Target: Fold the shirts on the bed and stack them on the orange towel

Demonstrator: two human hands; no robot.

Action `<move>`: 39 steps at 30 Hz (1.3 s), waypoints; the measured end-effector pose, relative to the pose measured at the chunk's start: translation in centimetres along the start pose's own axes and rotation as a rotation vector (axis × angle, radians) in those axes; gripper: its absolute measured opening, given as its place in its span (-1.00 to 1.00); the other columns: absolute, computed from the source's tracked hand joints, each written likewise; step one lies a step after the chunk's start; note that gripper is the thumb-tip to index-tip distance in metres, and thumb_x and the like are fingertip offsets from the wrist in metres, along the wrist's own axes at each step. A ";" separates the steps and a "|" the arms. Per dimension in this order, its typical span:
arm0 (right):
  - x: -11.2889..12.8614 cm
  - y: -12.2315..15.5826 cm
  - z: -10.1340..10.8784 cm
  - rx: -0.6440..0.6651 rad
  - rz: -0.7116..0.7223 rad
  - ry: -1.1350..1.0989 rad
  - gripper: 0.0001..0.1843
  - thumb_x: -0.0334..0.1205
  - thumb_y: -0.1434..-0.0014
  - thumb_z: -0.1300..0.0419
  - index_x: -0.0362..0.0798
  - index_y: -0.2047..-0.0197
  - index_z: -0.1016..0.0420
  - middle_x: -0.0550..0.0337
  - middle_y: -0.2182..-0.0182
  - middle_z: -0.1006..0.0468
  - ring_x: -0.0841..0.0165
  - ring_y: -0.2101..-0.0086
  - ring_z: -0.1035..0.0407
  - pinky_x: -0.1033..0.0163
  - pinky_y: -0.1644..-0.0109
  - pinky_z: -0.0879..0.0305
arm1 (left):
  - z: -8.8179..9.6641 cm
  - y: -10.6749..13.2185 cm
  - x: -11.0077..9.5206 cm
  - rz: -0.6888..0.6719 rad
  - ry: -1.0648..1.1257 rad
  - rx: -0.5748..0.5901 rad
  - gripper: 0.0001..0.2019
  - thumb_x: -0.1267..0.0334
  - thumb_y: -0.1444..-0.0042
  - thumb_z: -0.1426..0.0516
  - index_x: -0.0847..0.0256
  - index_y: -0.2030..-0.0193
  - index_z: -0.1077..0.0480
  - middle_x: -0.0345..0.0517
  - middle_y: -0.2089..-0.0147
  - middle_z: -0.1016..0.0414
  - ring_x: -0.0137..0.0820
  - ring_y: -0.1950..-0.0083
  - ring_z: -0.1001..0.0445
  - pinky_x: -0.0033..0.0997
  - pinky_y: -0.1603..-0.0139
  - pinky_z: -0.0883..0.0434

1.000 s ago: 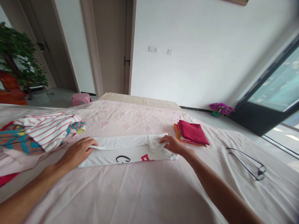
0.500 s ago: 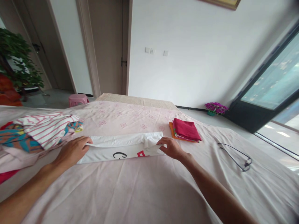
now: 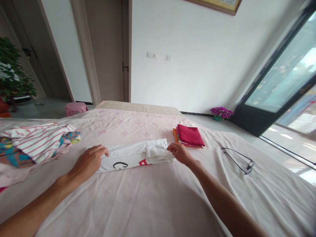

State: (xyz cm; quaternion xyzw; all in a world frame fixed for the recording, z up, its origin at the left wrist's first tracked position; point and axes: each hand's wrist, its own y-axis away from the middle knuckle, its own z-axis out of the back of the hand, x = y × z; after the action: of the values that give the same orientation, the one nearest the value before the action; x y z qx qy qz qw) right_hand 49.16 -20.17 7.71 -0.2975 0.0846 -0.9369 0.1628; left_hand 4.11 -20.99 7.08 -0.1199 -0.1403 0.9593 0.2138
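Observation:
A white shirt (image 3: pixel 134 149), folded into a long strip, lies across the bed in front of me. Black lettering and a red print show along its near side, and a bunched fold sits toward its right end. My left hand (image 3: pixel 92 159) is over the strip's left end, its fingers bent together on the cloth; that end is partly hidden beneath it. At the right end, my right hand (image 3: pixel 181 153) has thumb and fingers pinched at the shirt's edge.
A pile of loose clothes, striped top (image 3: pixel 43 140) uppermost, lies on the left. Folded red and orange cloths (image 3: pixel 190 135) sit beyond my right hand. Black-framed glasses (image 3: pixel 243 161) rest farther right on the bed sheet (image 3: pixel 138 204). Behind stand a pink stool (image 3: pixel 76 108) and purple flowers (image 3: pixel 221 112).
My left hand has moved inward over the shirt's left end. The raised front edge of the shirt now lies lower. The whole view has shifted slightly, moving the room leftward.

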 end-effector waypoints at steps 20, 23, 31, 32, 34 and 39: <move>1.1 -3.9 -2.0 -0.033 -0.329 0.483 -0.55 -0.16 -0.33 -0.01 0.13 -0.27 -0.29 0.08 -0.09 -0.49 0.20 -0.03 -0.41 0.21 0.08 -0.26 | -7.7 -6.8 -14.5 -0.149 0.440 0.013 -0.79 0.37 -0.22 -0.08 0.11 0.10 -0.51 -0.13 0.11 -0.58 -0.35 0.02 -0.51 -0.37 -0.04 -0.38; 1.7 -2.8 -1.4 0.035 -0.360 0.459 -0.56 -0.12 -0.32 -0.02 0.16 -0.24 -0.32 0.12 0.03 -0.59 0.17 0.05 -0.47 0.19 0.11 -0.26 | -7.2 -6.5 -14.2 -0.091 0.477 0.052 -0.78 0.31 -0.25 -0.07 0.09 0.06 -0.50 -0.12 0.03 -0.55 -0.38 0.02 -0.51 -0.43 0.00 -0.38; 2.3 -3.0 -1.9 0.058 -0.392 0.459 -0.44 -0.07 -0.30 -0.05 0.06 -0.34 -0.18 0.03 -0.02 -0.57 0.15 0.04 -0.47 0.18 0.11 -0.27 | -6.2 -7.4 -15.5 0.119 0.230 0.147 -0.57 0.13 -0.23 -0.10 0.07 -0.24 -0.31 -0.09 0.07 -0.58 -0.31 0.08 -0.56 -0.40 0.15 -0.35; 2.2 -3.3 -2.0 0.052 -0.395 0.442 -0.41 -0.08 -0.28 -0.08 0.05 -0.35 -0.16 0.02 -0.04 -0.55 0.15 0.02 -0.46 0.18 0.10 -0.27 | -6.3 -7.7 -15.6 0.128 0.234 0.161 -0.54 0.16 -0.22 -0.10 0.06 -0.26 -0.28 -0.11 0.09 -0.59 -0.32 0.09 -0.56 -0.40 0.17 -0.34; 1.9 -4.0 -2.3 0.045 -0.407 0.391 -0.38 -0.15 -0.23 -0.12 0.06 -0.35 -0.17 0.04 -0.04 -0.54 0.17 0.00 -0.44 0.20 0.08 -0.26 | -6.4 -8.3 -15.7 0.153 0.264 0.180 -0.49 0.25 -0.18 -0.11 0.05 -0.29 -0.25 -0.17 0.15 -0.60 -0.35 0.14 -0.56 -0.42 0.22 -0.32; 0.9 -5.5 -2.3 -0.066 -0.418 0.288 -0.48 -0.28 -0.25 -0.04 0.11 -0.27 -0.30 0.14 0.02 -0.56 0.27 0.04 -0.43 0.24 0.06 -0.26 | -6.6 -9.4 -15.2 0.239 0.374 0.097 -0.49 0.40 -0.09 -0.09 0.11 -0.23 -0.30 -0.23 0.27 -0.58 -0.41 0.27 -0.52 -0.45 0.27 -0.30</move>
State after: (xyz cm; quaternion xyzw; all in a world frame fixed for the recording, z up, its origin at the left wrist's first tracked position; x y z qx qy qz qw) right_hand 45.66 -15.20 7.74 -0.1769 0.0741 -0.9797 -0.0580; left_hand 22.92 -18.07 6.54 -0.3011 -0.0365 0.9445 0.1265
